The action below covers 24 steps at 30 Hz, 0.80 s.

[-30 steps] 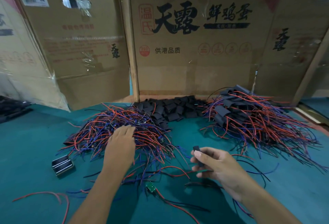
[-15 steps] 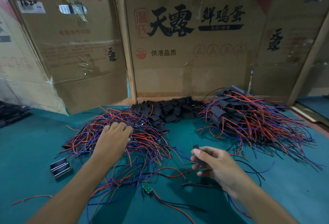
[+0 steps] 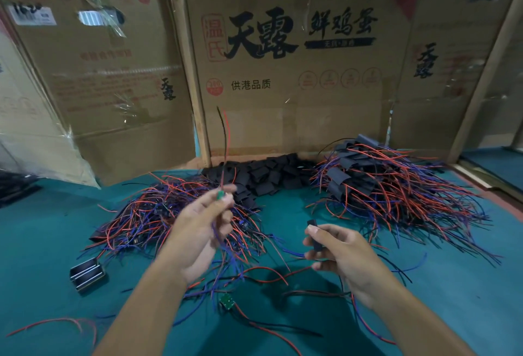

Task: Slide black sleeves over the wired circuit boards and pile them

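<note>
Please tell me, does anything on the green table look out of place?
Yes. One green circuit board with its wires lies alone near the front, apart from the unsleeved pile. A loose red wire also strays at front left.

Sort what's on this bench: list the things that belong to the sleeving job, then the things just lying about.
Job:
left hand pinching a wired board
right hand holding a black sleeve
unsleeved pile
loose sleeves
finished pile

Lying about:
cardboard boxes
black metal part
stray board
</note>
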Each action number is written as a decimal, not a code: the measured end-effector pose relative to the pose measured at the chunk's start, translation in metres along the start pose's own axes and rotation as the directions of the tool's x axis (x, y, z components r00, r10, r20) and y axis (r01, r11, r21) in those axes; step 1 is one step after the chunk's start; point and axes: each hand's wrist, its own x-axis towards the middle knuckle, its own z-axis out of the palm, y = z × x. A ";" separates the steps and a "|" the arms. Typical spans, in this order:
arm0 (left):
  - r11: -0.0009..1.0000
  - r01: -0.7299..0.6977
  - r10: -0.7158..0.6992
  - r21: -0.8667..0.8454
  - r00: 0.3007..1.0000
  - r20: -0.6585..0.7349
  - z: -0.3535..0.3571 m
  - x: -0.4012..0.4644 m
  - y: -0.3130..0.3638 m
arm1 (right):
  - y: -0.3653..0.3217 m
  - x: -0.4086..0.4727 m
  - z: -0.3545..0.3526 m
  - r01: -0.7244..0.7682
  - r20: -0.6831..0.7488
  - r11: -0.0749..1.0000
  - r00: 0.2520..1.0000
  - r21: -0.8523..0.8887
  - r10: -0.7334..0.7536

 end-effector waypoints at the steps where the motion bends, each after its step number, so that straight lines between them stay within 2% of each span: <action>1: 0.999 0.042 -0.042 -0.035 0.999 0.008 0.002 -0.003 -0.011 | 0.000 0.000 0.000 -0.004 -0.005 1.000 1.000 -0.003 0.004; 4: 0.992 0.091 -0.092 -0.091 0.996 0.001 0.004 -0.006 -0.036 | 0.000 0.001 0.000 -0.011 -0.013 1.000 1.000 -0.016 0.011; 7: 0.985 0.074 -0.076 -0.157 0.997 -0.005 0.002 -0.003 -0.045 | 0.000 0.002 0.000 0.009 0.007 0.998 1.000 -0.059 -0.009; 12: 0.910 -0.030 0.043 -0.414 0.999 0.022 0.000 0.001 -0.037 | 0.009 0.001 0.010 0.148 0.051 0.940 0.989 -0.308 -0.139; 17: 0.955 -0.051 0.061 -0.292 0.998 0.026 0.008 -0.005 -0.043 | 0.011 -0.004 0.015 0.245 0.156 0.851 0.969 -0.465 -0.193; 20: 0.910 -0.130 0.124 -0.393 0.991 -0.040 0.010 -0.007 -0.042 | 0.009 -0.010 0.020 0.274 0.197 0.834 0.959 -0.478 -0.202; 24: 0.854 -0.226 0.164 -0.469 0.972 -0.169 0.000 -0.005 -0.027 | 0.009 -0.021 0.029 0.383 0.294 0.586 0.924 -0.714 -0.246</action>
